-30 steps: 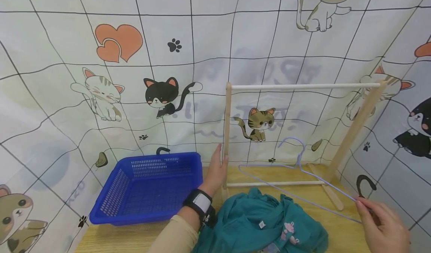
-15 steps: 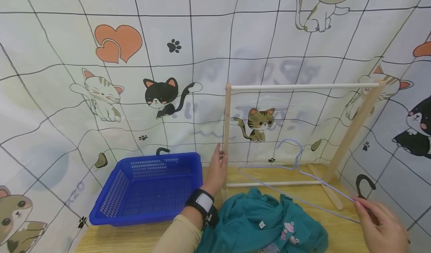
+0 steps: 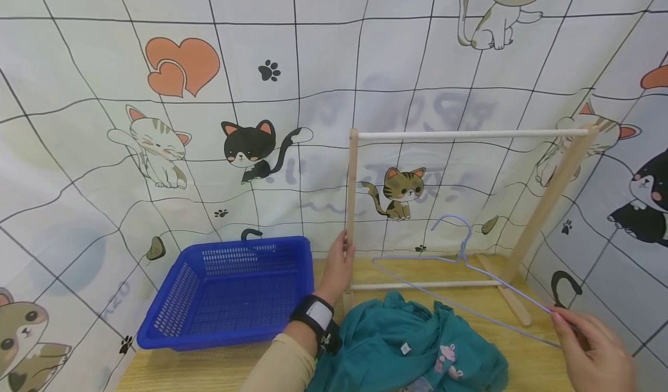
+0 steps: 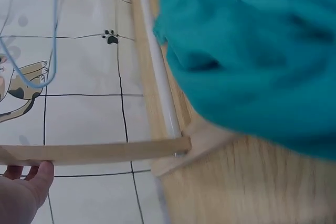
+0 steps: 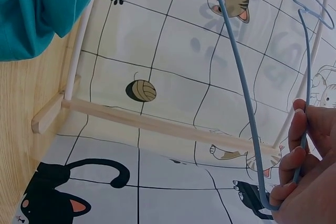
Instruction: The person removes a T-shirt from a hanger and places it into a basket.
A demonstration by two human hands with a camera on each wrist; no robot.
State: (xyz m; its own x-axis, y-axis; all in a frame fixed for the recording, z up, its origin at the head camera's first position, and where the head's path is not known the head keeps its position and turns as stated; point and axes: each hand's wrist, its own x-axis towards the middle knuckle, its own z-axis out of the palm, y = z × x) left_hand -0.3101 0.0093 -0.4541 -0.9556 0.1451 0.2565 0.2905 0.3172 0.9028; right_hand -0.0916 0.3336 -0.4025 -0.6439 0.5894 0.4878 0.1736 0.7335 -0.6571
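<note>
My right hand (image 3: 595,340) pinches one end of a thin blue wire hanger (image 3: 463,250), its hook pointing up and to the left. In the right wrist view, curled fingers (image 5: 296,153) lie along the wire. My left hand (image 3: 334,270) grips the left post of a wooden clothes rack (image 3: 352,189), partway up. The left wrist view shows thumb and fingers at that post's lower edge. In front of the rack, a teal garment (image 3: 396,334) with small pink figures lies crumpled on the table.
A blue plastic basket (image 3: 224,343) stands left of my left arm on the wooden table (image 3: 209,371). The rack's white top bar (image 3: 469,134) spans above the hanger. Behind everything hangs a white cloth (image 3: 323,50) printed with cats and grid lines.
My left hand's fingers, straight and upright beside the post a second ago, now curl around it. The right hand and hanger have barely shifted; the rack and garment stay in place.
</note>
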